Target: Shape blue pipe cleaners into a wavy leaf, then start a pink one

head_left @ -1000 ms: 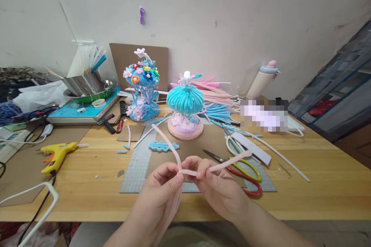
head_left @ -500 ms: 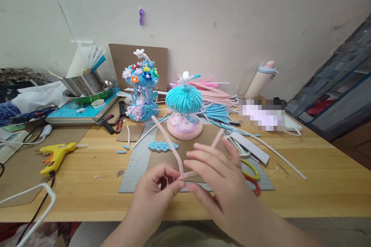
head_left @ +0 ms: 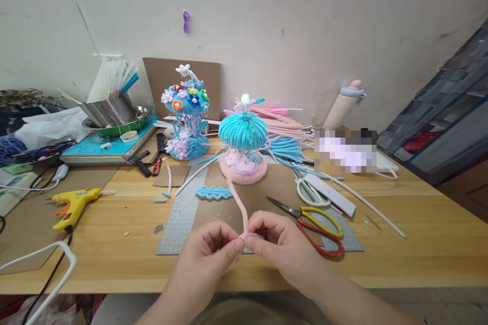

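Between the fingertips of my left hand and my right hand, a pink pipe cleaner is pinched. Both hands are closed, and their tips almost meet at its lower end. One length of it rises away from me toward a turquoise-topped pipe-cleaner lamp on a pink base; the rest is hidden by my fingers. Just beyond my hands lies a wavy blue pipe-cleaner piece on brown cardboard. Scissors with yellow and red handles rest right of my right hand.
A grey cutting mat lies under the cardboard. A yellow glue gun is on the left. Behind stand a flower-covered blue lamp, bundles of pipe cleaners and a bottle. White-handled scissors lie at the right.
My right hand has come down and left, from spread fingers to a pinch beside the left. The pipe cleaner's right-hand length no longer shows, and the yellow-red scissors are uncovered.
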Demonstrator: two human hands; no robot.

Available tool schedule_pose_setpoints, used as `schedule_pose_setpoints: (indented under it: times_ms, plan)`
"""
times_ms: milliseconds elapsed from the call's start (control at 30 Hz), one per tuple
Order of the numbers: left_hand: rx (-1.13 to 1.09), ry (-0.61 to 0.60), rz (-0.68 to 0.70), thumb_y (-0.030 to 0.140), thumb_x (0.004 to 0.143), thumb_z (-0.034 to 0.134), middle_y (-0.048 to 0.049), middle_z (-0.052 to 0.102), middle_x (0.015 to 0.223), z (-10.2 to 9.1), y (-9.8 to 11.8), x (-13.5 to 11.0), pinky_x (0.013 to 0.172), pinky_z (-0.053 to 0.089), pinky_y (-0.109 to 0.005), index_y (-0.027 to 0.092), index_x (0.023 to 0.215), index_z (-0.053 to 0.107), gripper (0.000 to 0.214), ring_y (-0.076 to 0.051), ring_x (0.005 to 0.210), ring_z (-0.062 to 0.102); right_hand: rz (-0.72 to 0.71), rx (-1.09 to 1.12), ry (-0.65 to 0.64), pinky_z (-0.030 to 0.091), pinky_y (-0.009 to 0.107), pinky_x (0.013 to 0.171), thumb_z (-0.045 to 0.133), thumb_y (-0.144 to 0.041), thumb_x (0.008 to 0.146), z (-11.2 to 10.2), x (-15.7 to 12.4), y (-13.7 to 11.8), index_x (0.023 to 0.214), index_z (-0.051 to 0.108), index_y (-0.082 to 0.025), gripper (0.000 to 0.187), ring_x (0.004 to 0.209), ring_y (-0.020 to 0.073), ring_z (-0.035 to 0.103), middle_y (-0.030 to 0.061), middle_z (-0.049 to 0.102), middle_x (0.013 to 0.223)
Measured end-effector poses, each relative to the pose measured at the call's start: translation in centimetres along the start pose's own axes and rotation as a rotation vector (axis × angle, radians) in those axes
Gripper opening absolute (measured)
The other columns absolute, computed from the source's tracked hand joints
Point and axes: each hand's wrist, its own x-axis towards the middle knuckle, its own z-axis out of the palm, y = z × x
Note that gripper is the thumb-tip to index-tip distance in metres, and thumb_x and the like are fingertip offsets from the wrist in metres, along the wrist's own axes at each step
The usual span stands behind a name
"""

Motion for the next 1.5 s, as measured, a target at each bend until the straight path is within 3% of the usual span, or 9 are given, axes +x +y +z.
schedule_pose_setpoints:
  times_ms: [133,300,367,467,600,800,933,1100,1500]
  plan:
    - [-0.070,-0.060,-0.027,0.039,0.071,0.062,0.0050,0.044,0.049,0.1,-0.7,0.2,0.041,0.024,-0.018,0.016,0.063,0.052,0.026,-0.006,0.043,0.034,0.001,-0.046,0.026,0.036,0.020,0.057,0.061,-0.024,0.071,0.2,0.0,0.3,0.067,0.054,-0.014,0.013,0.060,0.0083,0.043,-0.0030,0.048,0.063]
    - [0.468,0.250,0.475,0.023,0.081,0.051,-0.0053,0.056,0.095,-0.7,1.1,-0.5,0.066,0.040,-0.025,0.021,0.089,0.058,0.010,-0.013,0.072,0.051,-0.033,-0.303,0.088,0.031,0.019,0.050,0.053,-0.016,0.070,0.2,0.3,-0.3,0.064,0.051,-0.015,0.006,0.054,0.0072,0.038,-0.0044,0.044,0.058]
    - [0.655,0.155,0.616,0.017,0.083,0.046,-0.0070,0.052,0.113,-1.0,2.2,-0.6,0.076,0.040,-0.028,0.024,0.104,0.054,0.023,-0.015,0.085,0.052,-0.093,-0.419,0.042,0.030,0.019,0.050,0.051,-0.012,0.068,0.2,0.2,-0.6,0.063,0.051,-0.015,0.006,0.055,0.0072,0.038,-0.0043,0.045,0.059]
    - [0.770,-0.128,0.562,0.016,0.085,0.044,-0.0034,0.060,0.092,-1.1,3.4,-0.2,0.071,0.042,-0.024,0.023,0.097,0.056,0.019,-0.014,0.085,0.054,-0.107,-0.427,-0.024,0.030,0.019,0.051,0.049,-0.011,0.069,0.3,0.2,-0.9,0.064,0.052,-0.015,0.006,0.057,0.0072,0.038,-0.0042,0.046,0.060]
    - [0.808,-0.009,0.522,0.017,0.082,0.049,0.0010,0.056,0.069,-0.8,3.6,0.4,0.055,0.038,-0.023,0.020,0.073,0.057,0.013,-0.012,0.065,0.053,0.057,-0.131,-0.108,0.031,0.018,0.053,0.053,-0.017,0.072,0.4,0.3,-1.0,0.075,0.056,-0.013,0.006,0.058,0.0064,0.039,-0.0033,0.048,0.065]
    - [0.826,0.017,0.544,0.017,0.082,0.049,0.0008,0.062,0.075,-1.1,3.0,0.4,0.059,0.040,-0.022,0.021,0.080,0.060,0.012,-0.013,0.069,0.056,0.141,-0.070,-0.127,0.030,0.019,0.046,0.061,-0.027,0.071,0.1,0.4,-1.0,0.068,0.062,-0.011,0.017,0.049,0.0060,0.040,-0.0032,0.048,0.053]
    - [1.127,0.089,0.658,0.017,0.084,0.046,-0.0016,0.065,0.096,-1.9,3.4,0.0,0.062,0.039,-0.026,0.024,0.094,0.061,0.020,-0.016,0.075,0.058,0.140,-0.073,-0.106,0.033,0.019,0.045,0.061,-0.031,0.072,-0.1,0.5,-1.0,0.066,0.063,-0.011,0.020,0.047,0.0061,0.044,-0.0012,0.053,0.055]
    - [1.415,0.180,0.854,0.021,0.080,0.053,0.0014,0.066,0.077,-2.5,4.7,-0.8,0.065,0.030,-0.032,0.025,0.081,0.063,0.012,-0.019,0.071,0.052,0.186,0.036,-0.091,0.025,0.016,0.035,0.062,-0.036,0.072,-0.2,0.4,-0.5,0.065,0.060,-0.012,0.025,0.036,0.0044,0.042,-0.0035,0.050,0.043]
    - [0.898,0.000,0.403,0.020,0.082,0.046,-0.0006,0.057,0.065,-1.5,1.8,-1.9,0.063,0.034,-0.029,0.020,0.068,0.058,0.019,-0.017,0.068,0.051,0.036,0.195,0.052,0.037,0.018,0.036,0.062,-0.033,0.074,-0.4,0.3,0.4,0.066,0.061,-0.011,0.023,0.037,0.0067,0.048,0.0001,0.058,0.048]
